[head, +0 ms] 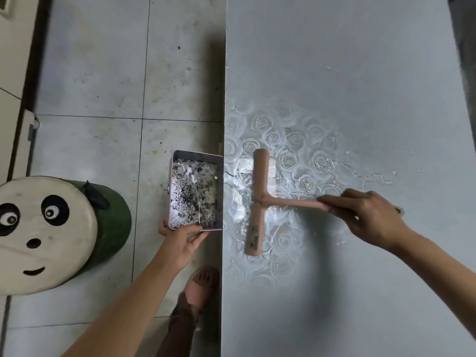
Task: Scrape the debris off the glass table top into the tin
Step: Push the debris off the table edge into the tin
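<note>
—Pink sandal (199, 292) at the bottom centre, beside what?
—Beside the left edge of the glass table top (347, 60), on the grey floor tiles (90, 73)
—And the left hand (181, 242) just above it?
—It grips the near end of the tin (197, 154), thumb along the near wall. The tin's right side sits against the table edge, at centre frame
—What's inside?
—Black and pale debris (193, 194), spread over the bottom
—The right hand (368, 215)?
—Right of centre, fingers curled tight round the handle end of the pink scraper (260, 191). Its long blade lies parallel to the table edge, near the tin but apart from it
—Anything on the glass beyond?
—Water streaks (371, 177) right of the blade and white flecks (332, 68) higher up; a rose pattern (293, 140) shows around the blade
—Further left?
—A panda-faced stool (46, 228) at the left edge of the frame
</note>
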Action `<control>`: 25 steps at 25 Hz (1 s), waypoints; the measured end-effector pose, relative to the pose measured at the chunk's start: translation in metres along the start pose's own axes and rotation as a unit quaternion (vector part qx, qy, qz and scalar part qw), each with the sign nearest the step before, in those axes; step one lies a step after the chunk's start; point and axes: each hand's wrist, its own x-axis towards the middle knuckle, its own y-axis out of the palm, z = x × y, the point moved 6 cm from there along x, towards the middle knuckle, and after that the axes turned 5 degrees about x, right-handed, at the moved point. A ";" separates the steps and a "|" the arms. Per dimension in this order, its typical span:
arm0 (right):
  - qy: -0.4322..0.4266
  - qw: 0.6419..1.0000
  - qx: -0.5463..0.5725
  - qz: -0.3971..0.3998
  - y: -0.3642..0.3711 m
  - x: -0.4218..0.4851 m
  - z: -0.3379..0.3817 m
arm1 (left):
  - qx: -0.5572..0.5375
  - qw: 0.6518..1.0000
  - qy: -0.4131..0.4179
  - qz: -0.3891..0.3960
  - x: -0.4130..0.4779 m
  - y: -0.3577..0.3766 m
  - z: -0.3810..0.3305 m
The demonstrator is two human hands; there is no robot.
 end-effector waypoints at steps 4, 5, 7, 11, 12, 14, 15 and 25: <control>-0.035 0.999 0.005 -0.023 -0.015 0.010 0.003 | 0.010 1.000 -0.010 0.009 0.000 0.001 0.000; -0.031 0.999 0.005 -0.024 -0.022 0.006 -0.003 | 0.011 1.000 -0.011 0.010 0.000 0.001 0.000; -0.017 0.999 -0.014 -0.024 -0.031 -0.005 -0.018 | 0.007 1.000 -0.018 0.013 0.001 0.000 0.001; 0.016 1.000 -0.016 -0.010 -0.011 0.009 -0.012 | 0.010 0.999 -0.020 0.034 0.001 0.001 0.002; 0.011 1.000 -0.012 -0.012 -0.005 0.019 -0.001 | 0.008 0.999 -0.021 0.035 0.000 0.002 0.002; -0.018 1.000 0.004 -0.021 0.005 0.038 0.025 | 0.006 0.999 -0.020 0.037 -0.004 0.005 0.001; -0.032 0.999 0.010 -0.026 0.008 0.044 0.036 | 0.004 0.999 -0.021 0.032 -0.004 0.005 0.001; 0.022 0.999 -0.036 -0.025 -0.021 0.017 0.015 | 0.003 0.999 -0.021 0.036 0.000 0.002 0.001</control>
